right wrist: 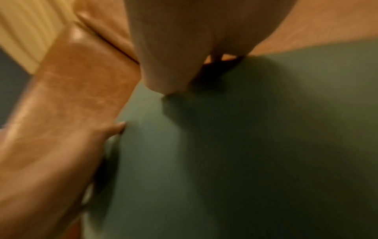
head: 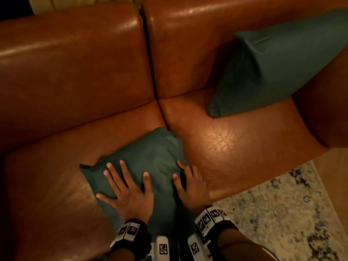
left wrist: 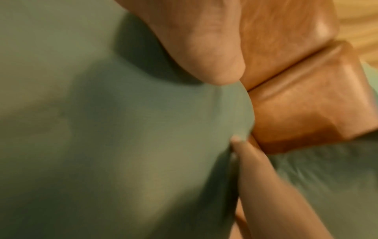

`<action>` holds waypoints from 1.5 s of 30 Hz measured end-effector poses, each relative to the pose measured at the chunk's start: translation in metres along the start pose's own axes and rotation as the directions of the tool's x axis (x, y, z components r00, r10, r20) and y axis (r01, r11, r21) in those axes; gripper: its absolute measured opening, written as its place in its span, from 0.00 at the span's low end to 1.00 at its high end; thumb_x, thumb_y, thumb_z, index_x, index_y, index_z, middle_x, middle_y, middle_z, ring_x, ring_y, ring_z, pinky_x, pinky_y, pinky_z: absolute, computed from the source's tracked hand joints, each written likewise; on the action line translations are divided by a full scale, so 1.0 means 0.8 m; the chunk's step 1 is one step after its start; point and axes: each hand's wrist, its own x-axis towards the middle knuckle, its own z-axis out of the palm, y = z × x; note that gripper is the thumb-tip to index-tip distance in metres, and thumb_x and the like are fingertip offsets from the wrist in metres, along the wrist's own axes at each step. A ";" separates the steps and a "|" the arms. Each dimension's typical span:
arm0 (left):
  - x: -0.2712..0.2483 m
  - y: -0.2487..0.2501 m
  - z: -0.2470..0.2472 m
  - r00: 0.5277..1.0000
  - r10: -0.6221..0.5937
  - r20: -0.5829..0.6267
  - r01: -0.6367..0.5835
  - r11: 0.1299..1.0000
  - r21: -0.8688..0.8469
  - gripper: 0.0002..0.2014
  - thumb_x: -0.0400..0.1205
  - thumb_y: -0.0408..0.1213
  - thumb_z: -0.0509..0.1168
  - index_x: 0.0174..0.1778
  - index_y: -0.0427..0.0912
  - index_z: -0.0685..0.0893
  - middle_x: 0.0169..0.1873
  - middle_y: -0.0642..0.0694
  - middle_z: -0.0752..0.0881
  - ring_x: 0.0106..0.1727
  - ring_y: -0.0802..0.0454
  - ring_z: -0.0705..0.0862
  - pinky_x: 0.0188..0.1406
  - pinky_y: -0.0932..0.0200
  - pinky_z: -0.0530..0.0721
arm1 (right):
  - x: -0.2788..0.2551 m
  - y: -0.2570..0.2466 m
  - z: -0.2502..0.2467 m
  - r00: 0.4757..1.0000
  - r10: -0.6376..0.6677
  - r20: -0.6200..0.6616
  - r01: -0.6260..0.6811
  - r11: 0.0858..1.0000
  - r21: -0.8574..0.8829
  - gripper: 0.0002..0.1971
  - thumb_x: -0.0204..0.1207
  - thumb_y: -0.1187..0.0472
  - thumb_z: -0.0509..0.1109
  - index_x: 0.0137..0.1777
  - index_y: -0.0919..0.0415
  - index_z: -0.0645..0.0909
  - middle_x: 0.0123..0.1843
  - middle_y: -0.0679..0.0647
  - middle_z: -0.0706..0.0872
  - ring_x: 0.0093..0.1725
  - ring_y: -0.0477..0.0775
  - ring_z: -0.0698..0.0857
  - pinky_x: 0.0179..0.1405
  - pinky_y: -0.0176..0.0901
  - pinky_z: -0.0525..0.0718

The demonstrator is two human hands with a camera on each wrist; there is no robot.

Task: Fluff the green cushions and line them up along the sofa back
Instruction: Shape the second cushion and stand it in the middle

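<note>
One green cushion [head: 150,153] lies flat on the front of the brown leather sofa's seat [head: 235,147], across the gap between two seat pads. My left hand [head: 128,187] presses on its left half, palm down with the fingers spread. At its right edge rests my right hand [head: 188,183], fingers straight. Up close, the left wrist view shows the cushion [left wrist: 102,129] under a fingertip [left wrist: 204,56]. The right wrist view shows the fabric [right wrist: 245,145] under the fingers [right wrist: 163,56]. A second green cushion [head: 273,72] leans tilted against the sofa back [head: 188,44] at the right.
The sofa's right arm [head: 323,110] stands beside the second cushion. A pale patterned rug [head: 282,213] lies on the floor at the lower right, with wooden floor [head: 335,176] past it. The left back pad [head: 75,63] has nothing leaning on it.
</note>
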 end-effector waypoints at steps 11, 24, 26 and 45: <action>0.069 -0.065 0.003 0.944 0.070 0.323 -0.075 0.997 0.004 0.38 0.86 0.74 0.34 0.91 0.70 0.28 0.91 0.63 0.25 0.91 0.61 0.25 0.88 0.18 0.35 | 0.026 -0.038 0.005 0.889 -0.450 0.086 0.458 0.866 -0.202 0.39 0.91 0.39 0.60 0.96 0.52 0.52 0.97 0.47 0.47 0.96 0.50 0.43 0.95 0.57 0.47; 0.081 -0.011 0.050 0.973 0.031 0.230 -0.040 0.999 0.033 0.40 0.88 0.75 0.33 0.93 0.64 0.29 0.92 0.56 0.25 0.93 0.56 0.26 0.85 0.13 0.34 | 0.145 -0.031 0.011 0.983 0.140 0.121 -0.145 0.989 0.034 0.31 0.94 0.38 0.49 0.94 0.42 0.55 0.95 0.49 0.59 0.90 0.61 0.61 0.89 0.60 0.55; 0.068 -0.024 0.054 0.981 0.064 0.184 -0.067 0.998 0.014 0.40 0.88 0.74 0.34 0.94 0.64 0.32 0.93 0.57 0.28 0.93 0.57 0.28 0.85 0.14 0.35 | 0.162 -0.039 0.022 0.964 0.260 0.049 -0.263 0.963 0.054 0.33 0.93 0.37 0.48 0.95 0.47 0.55 0.96 0.46 0.55 0.90 0.66 0.59 0.88 0.66 0.53; 0.058 -0.038 0.056 0.990 0.057 0.131 -0.051 0.997 -0.051 0.40 0.87 0.74 0.38 0.94 0.66 0.34 0.93 0.63 0.29 0.93 0.61 0.29 0.87 0.18 0.32 | 0.252 -0.013 -0.071 0.858 0.064 0.509 -0.147 0.981 0.124 0.19 0.79 0.65 0.83 0.68 0.66 0.89 0.63 0.61 0.94 0.63 0.58 0.93 0.67 0.43 0.88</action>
